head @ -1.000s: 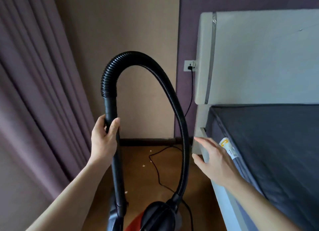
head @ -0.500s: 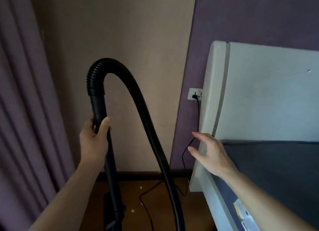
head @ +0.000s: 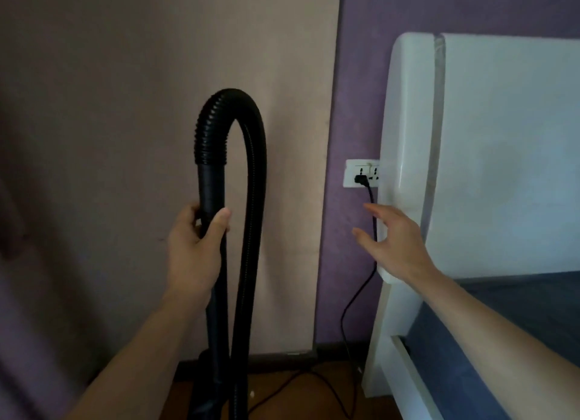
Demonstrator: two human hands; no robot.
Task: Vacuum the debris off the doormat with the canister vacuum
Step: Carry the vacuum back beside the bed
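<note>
My left hand point(head: 194, 250) grips the black vacuum wand point(head: 212, 187) just below where the ribbed black hose point(head: 251, 175) arches over and drops back down. My right hand point(head: 395, 244) is stretched out with straight fingers, a little below the white wall socket point(head: 361, 172). A black plug point(head: 361, 179) sits in that socket, and its cord point(head: 357, 297) hangs down past my fingers to the floor. The canister body and the doormat are out of view.
A white headboard point(head: 489, 156) and a bed with a dark blue mattress point(head: 502, 310) fill the right side. Purple curtains point(head: 28, 262) hang on the left. The cord trails over the brown wooden floor point(head: 298, 397), where a small white crumb point(head: 251, 394) lies.
The view has tilted up and closed in on the wall. My right hand has risen from the bed corner towards the socket. The left hand keeps its grip on the wand.
</note>
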